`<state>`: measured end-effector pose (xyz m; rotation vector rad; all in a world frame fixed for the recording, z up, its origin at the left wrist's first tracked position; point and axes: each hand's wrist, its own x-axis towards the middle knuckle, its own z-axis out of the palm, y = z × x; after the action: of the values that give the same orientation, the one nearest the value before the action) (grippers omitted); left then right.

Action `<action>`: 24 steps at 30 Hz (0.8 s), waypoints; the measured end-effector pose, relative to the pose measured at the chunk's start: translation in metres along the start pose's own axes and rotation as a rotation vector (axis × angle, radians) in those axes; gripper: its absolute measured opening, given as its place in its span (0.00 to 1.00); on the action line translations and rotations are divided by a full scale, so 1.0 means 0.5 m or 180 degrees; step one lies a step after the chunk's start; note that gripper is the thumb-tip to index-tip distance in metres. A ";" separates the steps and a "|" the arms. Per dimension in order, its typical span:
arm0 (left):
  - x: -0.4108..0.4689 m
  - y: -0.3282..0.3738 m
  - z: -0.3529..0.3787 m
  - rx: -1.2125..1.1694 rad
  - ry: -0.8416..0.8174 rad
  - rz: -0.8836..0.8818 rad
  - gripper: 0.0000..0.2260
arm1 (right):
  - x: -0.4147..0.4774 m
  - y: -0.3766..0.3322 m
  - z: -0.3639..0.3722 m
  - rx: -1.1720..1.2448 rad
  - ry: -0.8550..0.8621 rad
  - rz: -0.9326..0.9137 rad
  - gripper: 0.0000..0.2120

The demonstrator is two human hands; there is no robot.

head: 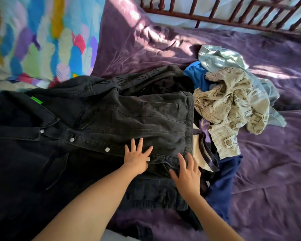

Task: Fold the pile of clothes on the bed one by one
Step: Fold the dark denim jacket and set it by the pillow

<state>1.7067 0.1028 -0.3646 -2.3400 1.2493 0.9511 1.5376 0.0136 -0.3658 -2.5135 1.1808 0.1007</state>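
Two flat hands, nothing pinched: that's the state of the grip w/ both palms spread open on the cloth.

Largest first. The bed (268,171) has a purple cover, w/ a bright patterned sheet (33,37) at the far left and a wooden rail (215,16) along the top. The black denim jacket (120,119) takes up most of the near left side, spread out w/ collar to the left, snap buttons in a line toward the hands, hem edge to the right. It partly overlaps the rest of the pile.

Handling, as a guess: denim is thick and fairly heavy, stiffish at seams, collar and button strip, not slippery, not fragile. It should hold a crease and stay put once laid. Best holds are prob. the hem corner and the shoulder seam, or the sleeve cuff for tucking in; the middle panel would just bunch.

Next, the unfolded pile (233,101) just beside the hem: a beige printed top, a pale blue shiny piece, bright blue and navy bits, all crumpled, soft and light by the look.

Left hand (137,157) lies on the button strip, fingers fanned, touching a snap. Right hand (188,173) rests near the lower hem corner, over a folded-under layer. Jacket is directly under both palms, so a hold needs only a curl of fingers at that corner.
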 end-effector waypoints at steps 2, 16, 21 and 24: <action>0.002 -0.005 -0.002 -0.0077 0.0055 -0.0002 0.31 | 0.001 0.011 0.013 0.0812 -0.0541 0.1125 0.40; -0.149 -0.249 0.090 -0.1070 0.0487 -0.1118 0.32 | 0.140 0.017 -0.108 0.1630 -0.0514 0.1868 0.18; -0.180 -0.361 0.099 -0.1227 0.0656 -0.1501 0.31 | 0.166 -0.089 -0.106 0.2005 -0.0221 0.1714 0.17; -0.186 -0.447 0.089 -0.1235 0.0746 -0.1593 0.31 | 0.160 -0.194 -0.104 0.1558 0.0216 0.1753 0.21</action>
<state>1.8361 0.3107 -0.3391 -2.9323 0.5148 0.8143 1.6584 -0.0066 -0.3062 -1.7422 1.6612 -0.1231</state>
